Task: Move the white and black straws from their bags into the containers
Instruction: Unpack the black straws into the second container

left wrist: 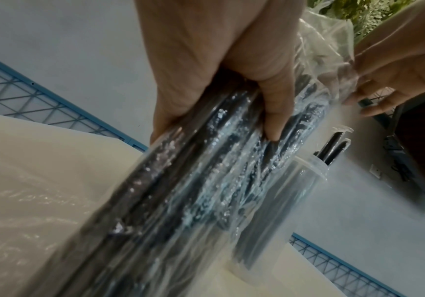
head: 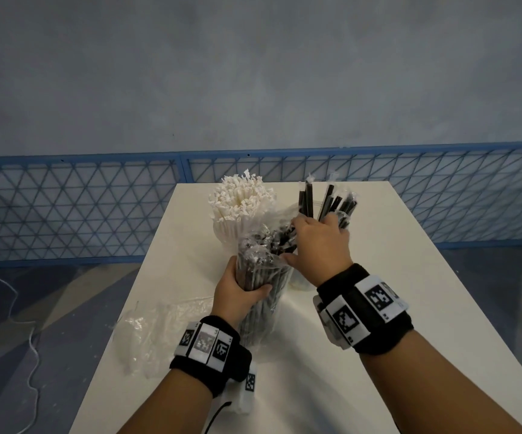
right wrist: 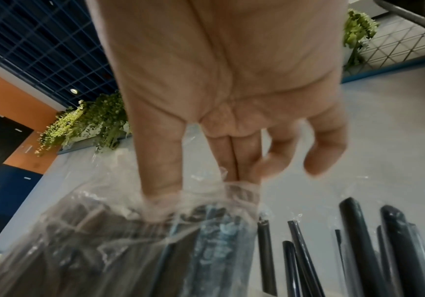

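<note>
A clear bag of black straws (head: 261,296) (left wrist: 180,201) stands tilted on the white table (head: 394,324). My left hand (head: 240,292) (left wrist: 218,70) grips it round the middle. My right hand (head: 316,242) (right wrist: 218,80) is at the bag's open mouth (right wrist: 180,205), with thumb and two fingers pushed in and pinching the straw tops. Behind it, several wrapped black straws (head: 338,205) (right wrist: 358,241) stand in a clear container (left wrist: 295,191). White straws (head: 240,198) fill a second container (head: 228,233) at the back left.
An empty crumpled clear bag (head: 153,333) lies on the table's left side by my left wrist. A blue mesh fence (head: 65,208) runs behind the table. Cables (head: 2,308) lie on the floor at the left.
</note>
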Demonstrator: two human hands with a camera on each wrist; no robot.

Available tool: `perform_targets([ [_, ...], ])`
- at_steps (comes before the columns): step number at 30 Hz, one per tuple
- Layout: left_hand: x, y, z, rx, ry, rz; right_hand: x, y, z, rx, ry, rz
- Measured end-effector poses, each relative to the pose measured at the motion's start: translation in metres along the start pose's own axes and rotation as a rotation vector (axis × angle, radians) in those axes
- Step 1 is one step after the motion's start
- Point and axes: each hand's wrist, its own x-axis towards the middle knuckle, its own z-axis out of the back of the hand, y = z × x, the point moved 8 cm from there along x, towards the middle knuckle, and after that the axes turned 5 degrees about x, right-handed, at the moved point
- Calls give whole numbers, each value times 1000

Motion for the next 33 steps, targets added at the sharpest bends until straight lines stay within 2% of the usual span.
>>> perform_targets([
  [2,1,0,-1,0,3,-6,1,-3,-6,31,22,-8],
  [5,1,1,-1,-9,14,-6,3,-4,-11,301,57,19],
  [7,1,2,1,-33,16,5,5,-9,-12,481,30,17],
  [10,2,2,3,-80,45,23,7,-14,-17,655,-12,-12],
  [13,3,7,7,-134,41,48,7,-16,-23,842,5,-34],
  [14,4,9,8,-147,42,55,7,-16,-23,844,3,-24],
  [18,5,12,10,-155,42,59,7,-9,-22,564,-12,96],
  [20,5,13,9,-153,44,56,6,-4,-23,531,-28,138],
  [22,6,14,8,-145,50,54,6,-5,-24,531,-33,126],
  [27,8,13,4,-90,76,21,10,-4,-37,405,114,107],
  [33,6,8,0,-68,117,-5,12,-11,-40,456,112,96],
])
